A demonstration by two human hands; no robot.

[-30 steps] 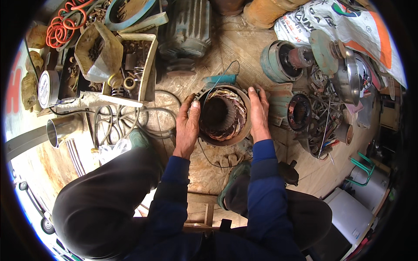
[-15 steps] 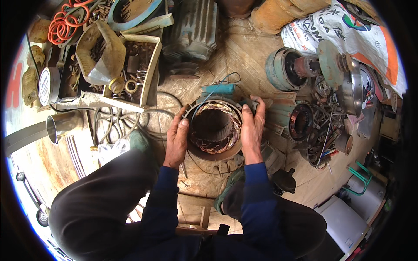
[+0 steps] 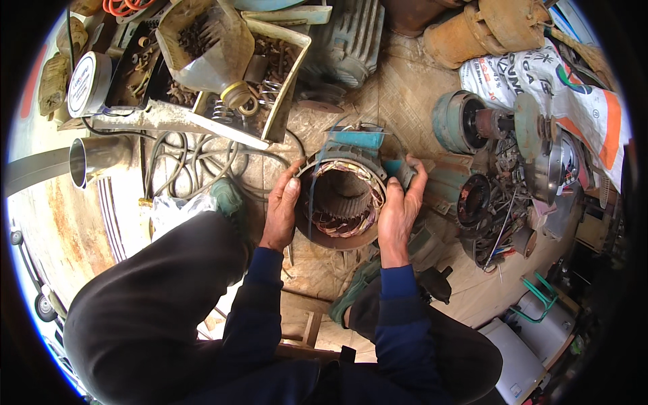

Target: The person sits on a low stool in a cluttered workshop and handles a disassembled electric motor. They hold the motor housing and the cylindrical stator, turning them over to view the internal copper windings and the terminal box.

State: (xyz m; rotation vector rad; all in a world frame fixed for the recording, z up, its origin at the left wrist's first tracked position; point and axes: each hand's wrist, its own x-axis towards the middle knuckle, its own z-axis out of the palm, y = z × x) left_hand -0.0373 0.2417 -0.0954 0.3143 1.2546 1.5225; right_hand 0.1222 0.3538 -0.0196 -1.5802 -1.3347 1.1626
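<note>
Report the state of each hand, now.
Left hand: holding the motor housing, fingers curved against its left side.
Right hand: holding the same housing by its right side.

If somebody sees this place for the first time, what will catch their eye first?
Probably the round motor housing with its ring of windings, between the left hand and right hand at the centre. Next, perhaps, the white sack with an orange stripe, upper right, and the cut plastic bottle over the tray, upper left.

Fingers (image 3: 394, 194) gripping motor housing (image 3: 337, 241) both sides, windings (image 3: 339, 227) inside, cable (image 3: 194, 156) left
</note>
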